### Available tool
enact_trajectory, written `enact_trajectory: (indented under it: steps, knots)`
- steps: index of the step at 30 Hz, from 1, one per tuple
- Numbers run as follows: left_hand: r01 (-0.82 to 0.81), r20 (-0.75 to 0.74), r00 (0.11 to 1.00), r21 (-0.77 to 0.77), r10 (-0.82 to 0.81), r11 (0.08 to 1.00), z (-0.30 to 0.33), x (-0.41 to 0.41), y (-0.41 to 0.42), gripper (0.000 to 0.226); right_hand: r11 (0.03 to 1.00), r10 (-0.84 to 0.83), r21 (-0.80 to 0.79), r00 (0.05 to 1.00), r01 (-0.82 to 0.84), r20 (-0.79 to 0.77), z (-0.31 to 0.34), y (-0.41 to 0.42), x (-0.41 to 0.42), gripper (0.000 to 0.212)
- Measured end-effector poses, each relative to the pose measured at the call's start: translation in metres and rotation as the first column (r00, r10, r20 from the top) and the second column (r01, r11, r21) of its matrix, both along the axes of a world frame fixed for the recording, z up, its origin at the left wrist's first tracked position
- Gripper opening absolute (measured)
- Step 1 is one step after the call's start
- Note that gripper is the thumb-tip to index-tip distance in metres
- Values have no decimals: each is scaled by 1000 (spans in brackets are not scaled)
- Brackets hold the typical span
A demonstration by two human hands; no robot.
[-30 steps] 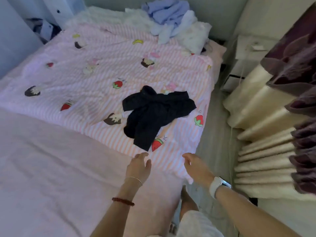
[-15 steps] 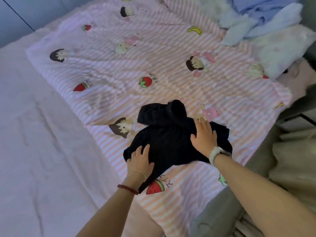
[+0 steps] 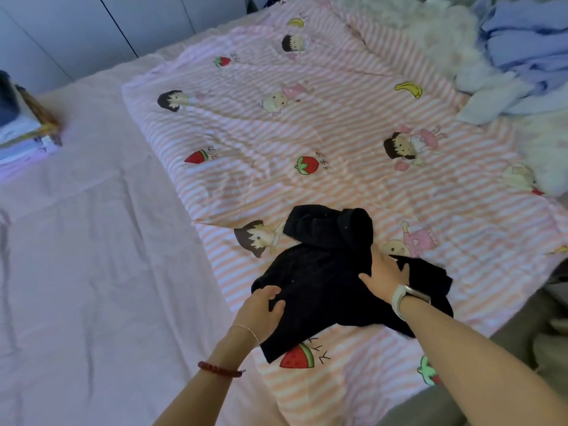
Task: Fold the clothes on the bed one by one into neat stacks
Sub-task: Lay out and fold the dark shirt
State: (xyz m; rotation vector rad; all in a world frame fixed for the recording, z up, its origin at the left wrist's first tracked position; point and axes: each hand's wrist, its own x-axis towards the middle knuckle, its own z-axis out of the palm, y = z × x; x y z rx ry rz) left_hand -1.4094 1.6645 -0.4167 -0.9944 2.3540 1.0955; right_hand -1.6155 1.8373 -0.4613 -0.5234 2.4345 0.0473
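Note:
A crumpled black garment (image 3: 319, 272) lies on the pink striped quilt (image 3: 307, 133) near the bed's right edge. My left hand (image 3: 259, 312) grips the garment's left edge, thumb on top of the cloth. My right hand (image 3: 384, 273), with a white watch on the wrist, is at the garment's middle. Its fingertips are buried in a fold of the cloth and its thumb is spread to the left. One bunched part of the garment sticks out toward the far side.
A heap of light blue clothes (image 3: 522, 56) and a white fluffy item (image 3: 430, 23) lie at the far right. A stack of folded things (image 3: 21, 127) sits at the left edge on the plain pink sheet (image 3: 92, 272). Grey floor (image 3: 522, 327) lies beyond the bed's right edge.
Both hands reached from the bed's edge onto the black garment. My right hand went from lying flat on it to digging its fingers into the cloth, and my left took the edge.

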Motion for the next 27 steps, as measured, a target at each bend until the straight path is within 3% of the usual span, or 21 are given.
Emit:
enact_trajectory:
  steps: [2, 5, 8, 11, 13, 15, 18, 20, 23, 25, 27]
  knots:
    - [-65, -39, 997, 19, 66, 998, 5, 7, 1, 38, 998, 58, 0, 998, -58, 11, 6, -11, 10, 39]
    - [-180, -108, 976, 87, 189, 980, 18, 19, 8, 33, 953, 18, -302, 998, 2, 64, 31, -27, 51, 14]
    - [-298, -185, 921, 236, 344, 925, 40, 31, 10, 28, 789, 94, -614, 990, -10, 104, 64, -39, 107, 31]
    - [-404, -194, 806, 510, 559, 759, 67, 49, 7, 22, 651, 69, -736, 951, 185, 300, 102, -54, 145, 37]
    - [-413, -194, 718, 654, 669, 634, 85, 63, 4, 19, 639, 117, -732, 911, 235, 395, 127, -66, 154, 41]
    - [-382, -238, 670, 701, 703, 602, 98, 75, 0, 19, 658, 308, -745, 866, 106, 395, 147, -74, 161, 43]
    - [-390, -326, 582, 693, 745, 607, 118, 79, -10, 18, 616, 479, -788, 798, -9, 365, 173, -84, 171, 44]
    - [-430, -381, 528, 651, 759, 625, 131, 80, -17, 12, 554, 426, -832, 851, 23, 307, 188, -89, 178, 42]
    - [-419, -467, 536, 577, 704, 701, 156, 86, -26, 17, 403, 223, -913, 974, -64, 30, 206, -92, 178, 35]
    - [-348, -545, 543, 547, 640, 761, 181, 95, -35, 19, 387, 265, -897, 958, -213, -114, 222, -95, 176, 43]
    - [-241, -631, 553, 505, 545, 829, 212, 105, -44, 21, 396, 391, -876, 914, -275, -110, 244, -104, 178, 59]
